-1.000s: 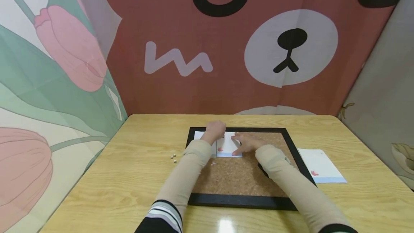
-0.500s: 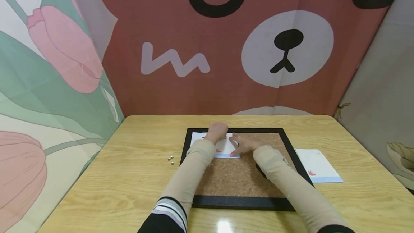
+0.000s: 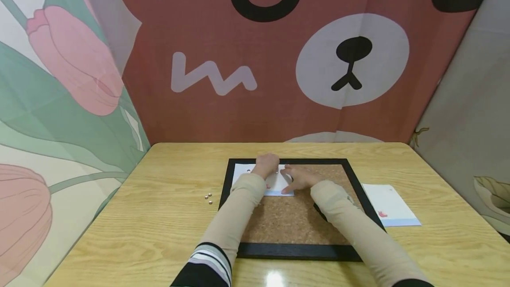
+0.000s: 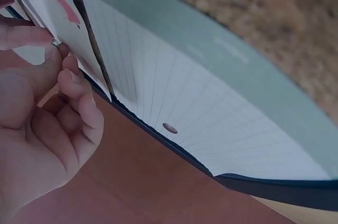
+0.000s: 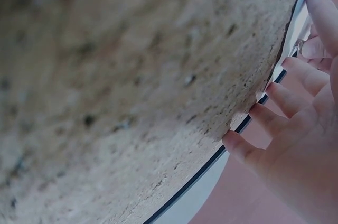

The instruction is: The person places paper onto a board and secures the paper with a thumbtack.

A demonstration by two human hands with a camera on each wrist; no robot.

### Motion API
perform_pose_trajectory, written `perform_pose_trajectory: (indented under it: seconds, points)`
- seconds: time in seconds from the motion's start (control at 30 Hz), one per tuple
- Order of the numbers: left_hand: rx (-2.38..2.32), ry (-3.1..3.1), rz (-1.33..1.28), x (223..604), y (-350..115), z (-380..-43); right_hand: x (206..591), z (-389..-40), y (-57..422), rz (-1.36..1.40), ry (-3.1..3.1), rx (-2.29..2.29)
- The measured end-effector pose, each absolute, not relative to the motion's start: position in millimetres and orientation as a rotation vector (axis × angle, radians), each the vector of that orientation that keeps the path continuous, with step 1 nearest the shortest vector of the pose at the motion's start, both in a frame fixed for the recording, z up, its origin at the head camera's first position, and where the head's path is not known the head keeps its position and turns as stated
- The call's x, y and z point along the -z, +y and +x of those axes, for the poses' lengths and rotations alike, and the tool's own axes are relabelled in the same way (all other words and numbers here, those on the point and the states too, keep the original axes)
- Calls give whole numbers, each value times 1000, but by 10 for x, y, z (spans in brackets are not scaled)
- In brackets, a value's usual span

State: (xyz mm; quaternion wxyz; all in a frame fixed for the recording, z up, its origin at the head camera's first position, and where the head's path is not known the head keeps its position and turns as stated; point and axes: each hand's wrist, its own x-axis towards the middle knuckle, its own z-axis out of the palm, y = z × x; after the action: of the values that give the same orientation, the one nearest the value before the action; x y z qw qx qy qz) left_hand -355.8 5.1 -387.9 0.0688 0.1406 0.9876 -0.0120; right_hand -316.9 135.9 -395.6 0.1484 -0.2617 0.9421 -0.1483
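My left hand (image 3: 267, 166) is at the top of a corkboard (image 3: 295, 225) with a black frame. In the left wrist view, its thumb and index finger pinch a small silver thumbtack (image 4: 55, 43) at the edge of a white sheet (image 4: 58, 20) with a pink print. My right hand (image 3: 299, 177) spreads its fingers at the same sheet's right side, fingertips on the sheet and the cork. Left of it is a lined sheet (image 4: 142, 60) with a blue-green band, a thumbtack (image 4: 170, 128) in it near the frame. My left forearm partly hides both sheets in the head view.
Several loose silver thumbtacks (image 3: 208, 195) lie on the wooden table (image 3: 159, 234) left of the board. Another white sheet (image 3: 388, 205) with a blue band lies at its right. A black object (image 3: 320, 211) shows partly beneath my right forearm. A printed curtain (image 3: 215, 114) hangs behind the table.
My left hand has shifted slightly right along the board's top, over the pink-printed sheet. My right hand keeps its place on that sheet. The head view has turned a little.
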Motion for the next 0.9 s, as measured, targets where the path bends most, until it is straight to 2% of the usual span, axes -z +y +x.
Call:
perform_pose_trajectory:
  seconds: [0.63,0.9]
  points:
    - [14,3009,314,3941,39,-3551,3967,-3162,1364,-763,2695,455]
    - [-97,2972,65,3915,25,-3516,3956,-3166,1360,-737,2689,466]
